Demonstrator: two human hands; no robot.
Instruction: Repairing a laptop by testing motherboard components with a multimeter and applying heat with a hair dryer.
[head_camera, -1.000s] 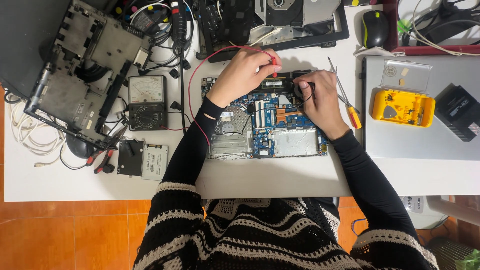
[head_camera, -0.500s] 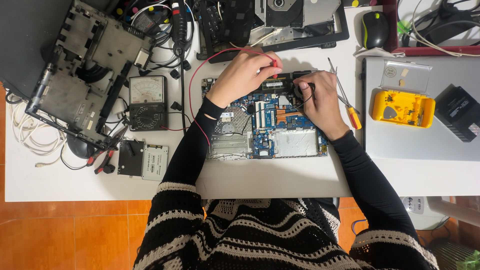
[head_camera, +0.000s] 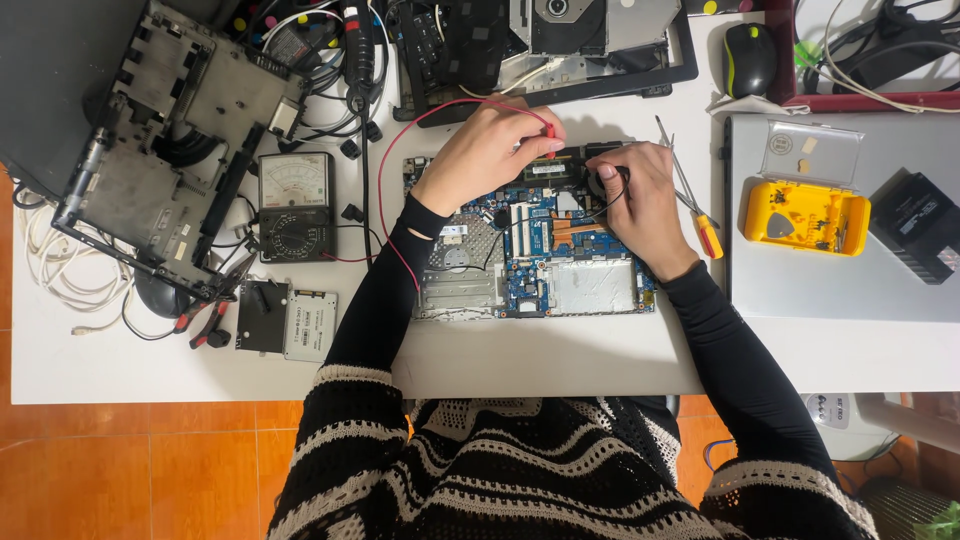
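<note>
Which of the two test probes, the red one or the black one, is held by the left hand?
The red probe, with its red wire, is in the left hand; the black probe is in the right hand.

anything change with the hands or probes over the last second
Almost nothing. The left hand keeps the red probe pinched at the top edge of the blue circuit board, and the right hand still presses the black probe beside it. The analog meter has not shifted.

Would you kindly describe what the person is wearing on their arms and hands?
Both arms wear snug black sleeves to the wrists, under a black knit top with cream stripes. The left hand and right hand are bare: no gloves, and no rings or watch visible.
</note>
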